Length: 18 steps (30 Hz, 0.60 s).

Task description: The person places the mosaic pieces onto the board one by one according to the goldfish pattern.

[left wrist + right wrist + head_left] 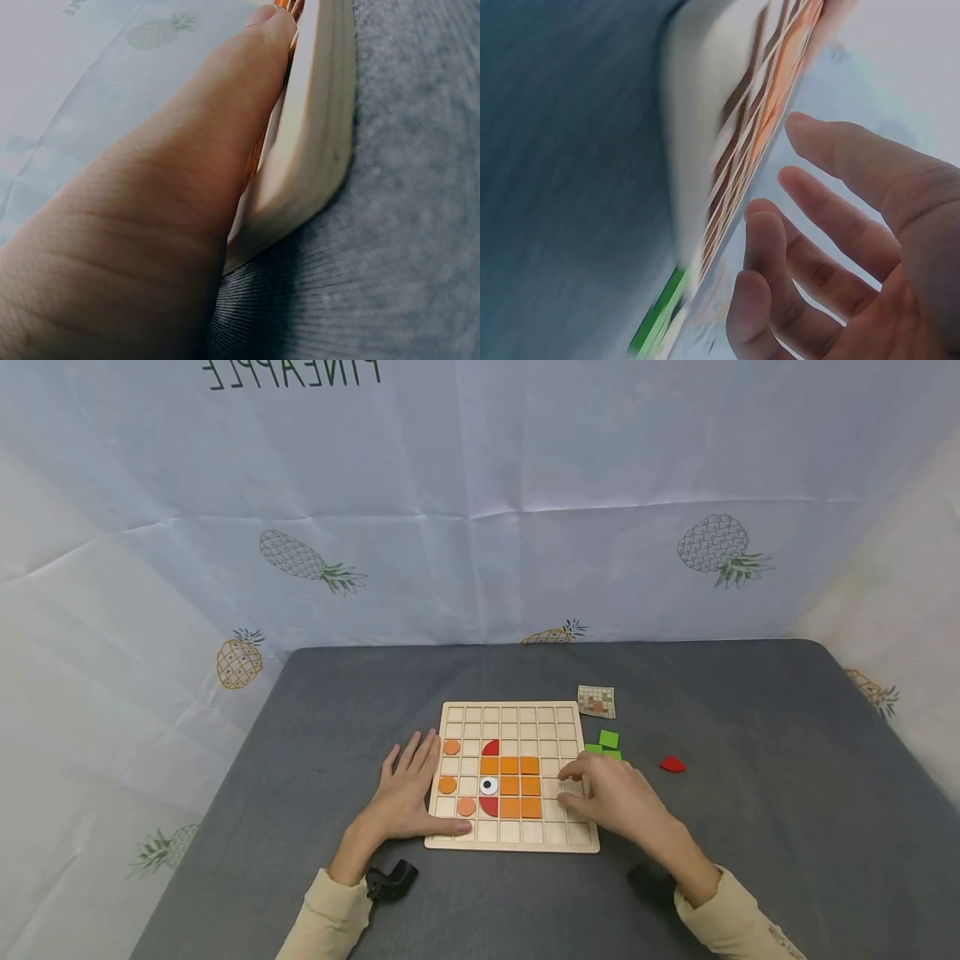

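A wooden grid board (pixel 556 715) lies on the table, its middle holding a block of orange squares (pixel 531 786). To their left are an eye disc (pixel 488 785) and red quarter-round pieces (pixel 491 747). Several small orange discs (pixel 447 785) sit in the left columns. My left hand (pixel 401 797) rests along the board's left side, fingers straight, thumb (pixel 251 56) over the front left corner. Over the board's right columns hovers my right hand (pixel 618 797). Its fingers (pixel 840 225) are loosely bent with nothing between them and the thumb.
Green squares (pixel 608 739) lie just right of the board, partly behind my right hand. A small printed pattern card (pixel 596 702) is at the back right corner. Farther right lies a loose red piece (pixel 672 764). The grey-covered table (pixel 360 693) meets a pineapple-print curtain (pixel 495 577) behind.
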Each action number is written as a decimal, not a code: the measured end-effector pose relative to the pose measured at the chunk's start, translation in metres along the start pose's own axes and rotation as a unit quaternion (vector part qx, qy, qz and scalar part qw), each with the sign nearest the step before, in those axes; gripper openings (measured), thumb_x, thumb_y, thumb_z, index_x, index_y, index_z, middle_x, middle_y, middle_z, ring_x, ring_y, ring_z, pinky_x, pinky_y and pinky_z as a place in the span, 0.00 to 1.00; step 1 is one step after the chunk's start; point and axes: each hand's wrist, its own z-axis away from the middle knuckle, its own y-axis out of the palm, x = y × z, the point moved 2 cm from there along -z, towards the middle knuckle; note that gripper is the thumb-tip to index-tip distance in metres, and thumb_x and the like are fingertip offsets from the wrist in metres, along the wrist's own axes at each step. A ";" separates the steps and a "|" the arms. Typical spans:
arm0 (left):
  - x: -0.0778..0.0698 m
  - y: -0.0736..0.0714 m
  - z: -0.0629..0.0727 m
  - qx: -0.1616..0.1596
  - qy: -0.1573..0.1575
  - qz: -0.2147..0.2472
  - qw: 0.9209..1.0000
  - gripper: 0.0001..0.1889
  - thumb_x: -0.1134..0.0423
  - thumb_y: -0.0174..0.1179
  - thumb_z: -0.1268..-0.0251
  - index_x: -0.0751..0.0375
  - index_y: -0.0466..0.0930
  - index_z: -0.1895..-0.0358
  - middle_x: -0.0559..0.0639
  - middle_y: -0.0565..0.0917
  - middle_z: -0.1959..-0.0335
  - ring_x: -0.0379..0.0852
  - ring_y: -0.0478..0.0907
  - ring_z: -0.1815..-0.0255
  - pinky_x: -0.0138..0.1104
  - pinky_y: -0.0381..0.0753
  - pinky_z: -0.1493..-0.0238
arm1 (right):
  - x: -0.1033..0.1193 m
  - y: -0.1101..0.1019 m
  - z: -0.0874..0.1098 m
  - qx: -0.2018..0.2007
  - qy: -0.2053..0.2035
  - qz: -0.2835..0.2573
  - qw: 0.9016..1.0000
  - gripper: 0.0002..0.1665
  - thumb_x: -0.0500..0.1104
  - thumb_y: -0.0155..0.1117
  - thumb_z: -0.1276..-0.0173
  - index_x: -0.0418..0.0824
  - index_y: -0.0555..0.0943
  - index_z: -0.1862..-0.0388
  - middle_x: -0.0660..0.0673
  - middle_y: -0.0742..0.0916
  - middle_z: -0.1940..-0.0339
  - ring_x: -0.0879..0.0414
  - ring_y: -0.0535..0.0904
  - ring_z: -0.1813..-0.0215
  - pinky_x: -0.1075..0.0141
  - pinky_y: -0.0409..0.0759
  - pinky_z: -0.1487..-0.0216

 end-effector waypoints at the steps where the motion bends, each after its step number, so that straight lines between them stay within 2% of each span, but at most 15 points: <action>1: 0.000 0.000 0.000 0.000 0.000 -0.001 1.000 0.76 0.27 0.73 0.52 0.66 0.38 0.10 0.64 0.41 0.07 0.69 0.35 0.06 0.71 0.34 0.14 | -0.006 -0.004 0.002 -0.005 0.005 0.001 1.000 0.12 0.39 0.83 0.37 0.39 0.94 0.54 0.45 0.93 0.60 0.63 0.75 0.71 0.69 0.72 0.74; 3: -0.001 0.000 0.000 -0.001 -0.001 -0.001 1.000 0.76 0.27 0.73 0.53 0.66 0.39 0.10 0.64 0.41 0.07 0.69 0.35 0.06 0.71 0.34 0.14 | -0.016 -0.011 0.006 -0.017 0.014 0.005 1.000 0.14 0.39 0.83 0.37 0.38 0.94 0.53 0.44 0.93 0.59 0.63 0.74 0.73 0.69 0.70 0.75; 7: 0.000 0.000 0.000 -0.001 -0.002 -0.001 1.000 0.76 0.27 0.73 0.53 0.65 0.39 0.10 0.64 0.41 0.07 0.69 0.35 0.07 0.71 0.34 0.14 | -0.035 -0.023 0.012 -0.035 0.028 0.024 0.999 0.16 0.40 0.83 0.37 0.37 0.94 0.51 0.42 0.93 0.59 0.62 0.76 0.71 0.67 0.74 0.73; 14: 0.001 0.001 0.001 -0.005 0.001 0.000 1.000 0.76 0.26 0.72 0.53 0.65 0.39 0.10 0.64 0.42 0.07 0.69 0.36 0.07 0.71 0.34 0.14 | -0.058 -0.036 0.021 -0.045 0.062 0.034 0.996 0.19 0.41 0.82 0.35 0.35 0.92 0.48 0.37 0.94 0.54 0.61 0.75 0.73 0.65 0.72 0.74; 18: 0.001 0.002 0.000 -0.009 0.005 0.001 1.000 0.76 0.26 0.72 0.53 0.65 0.39 0.10 0.64 0.42 0.08 0.69 0.36 0.07 0.71 0.34 0.14 | -0.070 -0.041 0.025 -0.055 0.075 0.042 0.995 0.20 0.41 0.81 0.35 0.34 0.92 0.47 0.36 0.93 0.56 0.60 0.75 0.72 0.65 0.71 0.73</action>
